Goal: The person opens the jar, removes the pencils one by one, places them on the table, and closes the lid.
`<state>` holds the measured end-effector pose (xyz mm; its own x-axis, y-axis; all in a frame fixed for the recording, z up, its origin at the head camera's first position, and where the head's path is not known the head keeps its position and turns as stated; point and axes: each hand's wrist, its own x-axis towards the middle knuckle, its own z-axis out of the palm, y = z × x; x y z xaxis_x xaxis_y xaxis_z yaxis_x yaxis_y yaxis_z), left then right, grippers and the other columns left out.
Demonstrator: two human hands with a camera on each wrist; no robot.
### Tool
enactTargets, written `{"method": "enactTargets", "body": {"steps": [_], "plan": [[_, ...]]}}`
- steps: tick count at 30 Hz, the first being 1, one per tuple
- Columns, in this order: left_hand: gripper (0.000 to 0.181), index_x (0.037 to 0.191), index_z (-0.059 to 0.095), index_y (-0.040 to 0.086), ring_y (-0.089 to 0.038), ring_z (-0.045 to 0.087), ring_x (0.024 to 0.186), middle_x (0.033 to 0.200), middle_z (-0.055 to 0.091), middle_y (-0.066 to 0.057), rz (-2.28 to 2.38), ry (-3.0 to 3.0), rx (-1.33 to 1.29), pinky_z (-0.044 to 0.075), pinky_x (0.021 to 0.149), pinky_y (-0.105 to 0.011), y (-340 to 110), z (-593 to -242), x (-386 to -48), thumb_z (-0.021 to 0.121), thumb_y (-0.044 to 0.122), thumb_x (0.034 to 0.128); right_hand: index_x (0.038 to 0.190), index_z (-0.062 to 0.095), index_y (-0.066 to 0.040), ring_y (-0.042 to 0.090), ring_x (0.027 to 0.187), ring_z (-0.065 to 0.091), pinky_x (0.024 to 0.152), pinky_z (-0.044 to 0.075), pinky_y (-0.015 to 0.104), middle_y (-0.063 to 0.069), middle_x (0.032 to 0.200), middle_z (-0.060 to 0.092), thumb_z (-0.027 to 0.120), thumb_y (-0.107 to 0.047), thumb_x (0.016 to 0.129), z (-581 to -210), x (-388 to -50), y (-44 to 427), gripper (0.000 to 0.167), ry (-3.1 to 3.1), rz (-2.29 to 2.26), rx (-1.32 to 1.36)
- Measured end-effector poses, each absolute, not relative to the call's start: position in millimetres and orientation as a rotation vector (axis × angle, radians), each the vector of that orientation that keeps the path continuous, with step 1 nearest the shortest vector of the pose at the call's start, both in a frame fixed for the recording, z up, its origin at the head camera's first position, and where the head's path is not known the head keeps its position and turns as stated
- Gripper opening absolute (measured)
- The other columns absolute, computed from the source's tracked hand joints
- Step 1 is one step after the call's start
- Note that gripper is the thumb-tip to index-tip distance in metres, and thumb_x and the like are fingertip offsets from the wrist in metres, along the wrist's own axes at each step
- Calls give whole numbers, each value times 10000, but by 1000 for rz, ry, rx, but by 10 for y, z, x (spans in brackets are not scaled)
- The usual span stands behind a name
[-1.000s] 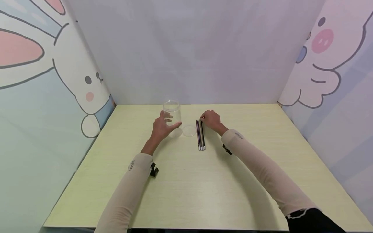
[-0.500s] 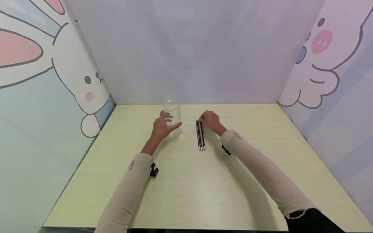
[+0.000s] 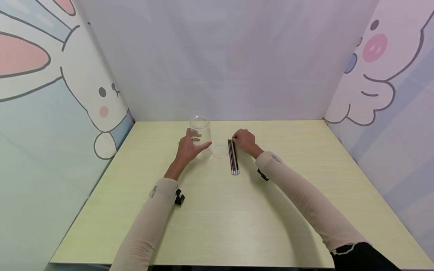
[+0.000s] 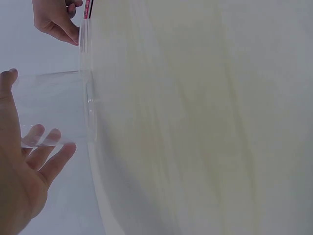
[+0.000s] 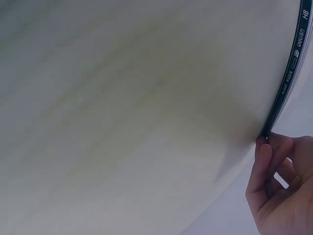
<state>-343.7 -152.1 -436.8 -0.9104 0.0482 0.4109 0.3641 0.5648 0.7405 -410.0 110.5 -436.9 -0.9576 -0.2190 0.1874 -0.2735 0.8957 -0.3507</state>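
Observation:
In the head view, a clear jar [image 3: 204, 130] stands upright towards the back of the table. My left hand [image 3: 188, 148] curves round its side, thumb on one side and fingers on the other; the left wrist view shows some fingertips through the clear wall. Right of the jar lies a clear round lid [image 3: 220, 151]. Several pencils [image 3: 232, 158] lie side by side beyond the lid, their silvery ends towards me. With thumb and fingertips my right hand [image 3: 245, 139] pinches the far end of a dark pencil [image 5: 288, 68] marked HB, still lying in the row.
The pale yellow table [image 3: 210, 218] meets a plain light wall [image 3: 220, 60] just behind the jar. Side walls with cartoon animals border it on the left and right. A black clip-like piece [image 3: 179, 197] sits at the left sleeve's cuff.
The right forearm has shifted very slightly left. The jar, the lid, the pencils and my left hand stay in place.

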Motion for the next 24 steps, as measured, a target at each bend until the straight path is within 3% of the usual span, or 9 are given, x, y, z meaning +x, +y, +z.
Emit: {"method": "enactTargets", "body": {"steps": [11, 18, 24], "plan": [[784, 1311, 450, 62, -312, 708, 1144, 1271, 702, -116, -1268, -2461, -332, 571, 926, -505, -1524, -4372, -3437, 880, 477, 804, 1147, 810, -126, 109, 551, 438, 515, 325, 273, 73, 1130, 780, 593, -158, 1040, -4375, -4103, 1102, 244, -2925, 548, 382], [791, 1317, 451, 61, -316, 706, 1145, 1273, 699, -120, -1275, -2463, -329, 572, 929, -500, -1521, -4370, -3438, 879, 483, 803, 1151, 808, -112, 107, 536, 395, 510, 291, 272, 82, 1128, 780, 572, -133, 1035, -4363, -4084, 1117, 264, -2917, 568, 400], [790, 1324, 448, 67, -308, 705, 1148, 1278, 698, -114, -1269, -2470, -321, 569, 934, -494, -1527, -4377, -3448, 874, 485, 807, 1167, 800, -115, 151, 632, 591, 519, 358, 269, 80, 1165, 771, 620, -187, 1043, -4337, -4069, 1137, 230, -2879, 565, 435]]}}
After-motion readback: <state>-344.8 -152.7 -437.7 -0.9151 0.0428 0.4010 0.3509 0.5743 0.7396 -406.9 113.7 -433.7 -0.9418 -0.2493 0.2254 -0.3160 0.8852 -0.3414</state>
